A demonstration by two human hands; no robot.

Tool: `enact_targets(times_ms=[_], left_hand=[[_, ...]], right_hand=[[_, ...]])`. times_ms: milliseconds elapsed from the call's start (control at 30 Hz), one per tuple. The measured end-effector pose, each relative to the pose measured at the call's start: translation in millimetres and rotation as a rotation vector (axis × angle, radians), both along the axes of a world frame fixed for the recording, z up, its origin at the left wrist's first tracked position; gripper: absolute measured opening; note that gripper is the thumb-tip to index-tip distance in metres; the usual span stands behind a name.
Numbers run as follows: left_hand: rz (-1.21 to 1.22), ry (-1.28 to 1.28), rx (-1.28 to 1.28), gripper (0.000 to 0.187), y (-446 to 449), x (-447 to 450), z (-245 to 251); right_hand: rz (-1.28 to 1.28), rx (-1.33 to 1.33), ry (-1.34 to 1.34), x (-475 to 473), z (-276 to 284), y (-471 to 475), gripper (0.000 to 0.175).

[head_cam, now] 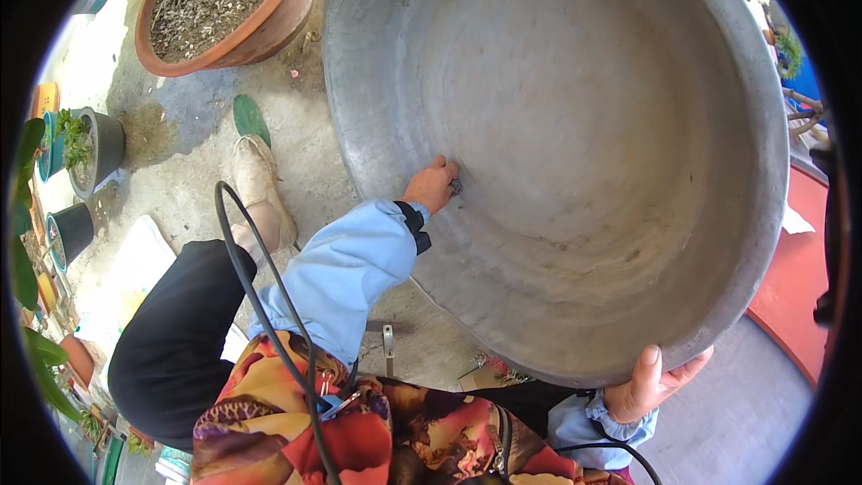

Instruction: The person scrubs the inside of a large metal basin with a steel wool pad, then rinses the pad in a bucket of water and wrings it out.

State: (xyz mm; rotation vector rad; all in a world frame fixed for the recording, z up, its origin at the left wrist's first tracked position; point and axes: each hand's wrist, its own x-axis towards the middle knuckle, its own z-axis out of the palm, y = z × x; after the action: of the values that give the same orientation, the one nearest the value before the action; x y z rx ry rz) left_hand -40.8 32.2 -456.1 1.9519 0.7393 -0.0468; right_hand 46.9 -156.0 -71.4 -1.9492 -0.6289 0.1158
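Observation:
A large, round grey metal basin [572, 108] stands before me, its hollow facing me. My left hand [432, 185] is inside it, near the left wall, closed around a small dark grey wad [456, 186] that looks like a scouring pad. The wad touches the metal. Most of it is hidden by the fingers. At the lower right, my right hand [650, 384] grips the basin's rim, thumb against the near side and some fingers behind it. Brownish stains mark the lower inner wall. Both sleeves are light blue.
A terracotta plant pot [289, 20] stands at the upper left on the concrete floor, with smaller pots [104, 141] at the far left. A red surface [794, 283] lies right of the basin. A black cable [232, 242] loops beside my left arm. A green leaf [250, 120] lies by my shoe.

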Motion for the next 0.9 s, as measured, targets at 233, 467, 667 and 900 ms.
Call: enact_targets(times_ms=[233,467,667,900], left_hand=[[0.725,0.153,-0.018,0.03,120,54,-11],[0.92,-0.184,0.04,0.014,202,109,82],[0.794,-0.768,0.359,0.018,164,169,200],[0.122,-1.218,0.692,0.026,85,156,240]], right_hand=[[0.112,-0.06,-0.023,4,3,6,0.061],[0.26,0.009,0.066,5,13,18,0.038],[0.264,-0.059,-0.024,7,15,19,0.039],[0.341,-0.049,0.066,7,14,15,0.055]])
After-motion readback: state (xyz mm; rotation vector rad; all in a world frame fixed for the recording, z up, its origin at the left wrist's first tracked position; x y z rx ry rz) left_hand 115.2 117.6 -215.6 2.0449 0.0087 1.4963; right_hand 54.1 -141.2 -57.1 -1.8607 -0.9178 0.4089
